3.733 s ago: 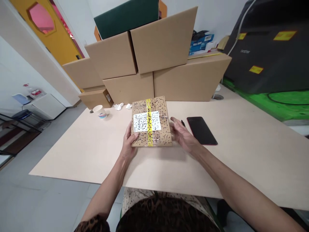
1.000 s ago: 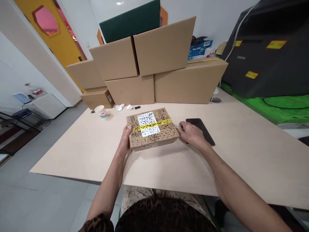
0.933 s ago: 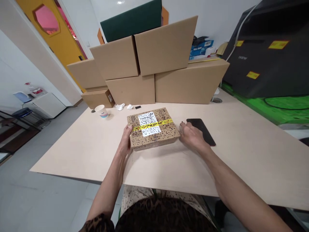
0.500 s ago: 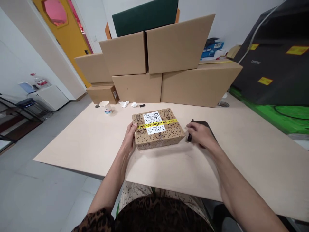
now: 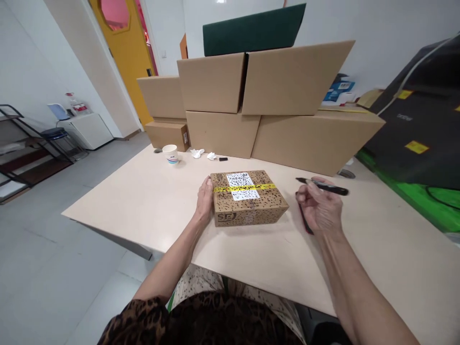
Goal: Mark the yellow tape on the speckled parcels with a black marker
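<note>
A cardboard box [image 5: 268, 203] dotted all over with black marks stands on the table in front of me. On its top are a white label [image 5: 246, 193] and a strip of yellow tape [image 5: 264, 187]. My left hand [image 5: 204, 197] lies along the box's left side with its fingers stretched out. To the right of the box, my right hand [image 5: 321, 206] is raised and closed around a black marker pen [image 5: 332, 189], its dark tip pointing left. Beneath that hand, mostly covered, lies a flat dark object [image 5: 304, 218] with a reddish edge.
Large cardboard boxes [image 5: 221, 132] are stacked along the back, topped by a dark green box [image 5: 253, 31]. A paper cup [image 5: 170, 154], crumpled tissues [image 5: 197, 153] and a small black piece [image 5: 223, 159] sit before them. At right stands a black-covered machine [image 5: 406, 124].
My right hand has lifted from the table with the marker pen in it. My left thumb has come off the box's top edge. The view has shifted slightly.
</note>
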### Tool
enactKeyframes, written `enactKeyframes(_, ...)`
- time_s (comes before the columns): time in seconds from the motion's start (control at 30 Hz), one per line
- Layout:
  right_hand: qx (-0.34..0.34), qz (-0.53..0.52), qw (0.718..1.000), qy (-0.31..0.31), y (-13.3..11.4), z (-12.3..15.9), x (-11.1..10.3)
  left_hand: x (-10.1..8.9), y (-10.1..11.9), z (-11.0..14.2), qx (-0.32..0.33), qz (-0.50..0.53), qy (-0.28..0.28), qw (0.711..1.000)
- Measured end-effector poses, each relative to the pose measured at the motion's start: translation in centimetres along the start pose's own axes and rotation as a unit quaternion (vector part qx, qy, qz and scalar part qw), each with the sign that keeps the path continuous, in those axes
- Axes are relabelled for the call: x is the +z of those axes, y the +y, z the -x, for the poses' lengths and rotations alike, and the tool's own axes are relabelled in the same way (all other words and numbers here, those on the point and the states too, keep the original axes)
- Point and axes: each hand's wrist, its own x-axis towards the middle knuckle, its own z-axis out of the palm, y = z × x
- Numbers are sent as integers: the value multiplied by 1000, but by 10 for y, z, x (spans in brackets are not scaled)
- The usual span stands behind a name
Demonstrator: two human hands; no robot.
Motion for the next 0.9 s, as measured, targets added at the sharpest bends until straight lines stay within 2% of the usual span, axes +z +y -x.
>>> enactKeyframes(0.1,26,-14,1000,-5,2,7,12,1,5,0,20,-7,32,999)
enactKeyframes(0.23,69,-23,996,-50,-4,19,29,0,21,-1,-13,125,-13,992)
enactKeyframes(0.33,87,-20,993,-77,-8,26,41,-3,29,-2,-38,190,-21,981)
enactKeyframes(0.63,114,8,983,-141,-2,39,68,-7,32,-3,-32,220,-55,974)
enactKeyframes(0.77,111,31,977,-179,1,41,76,-3,29,-1,-43,152,-47,986)
enactKeyframes(0.9,107,57,968,-220,3,39,82,0,16,4,9,-48,-84,995)
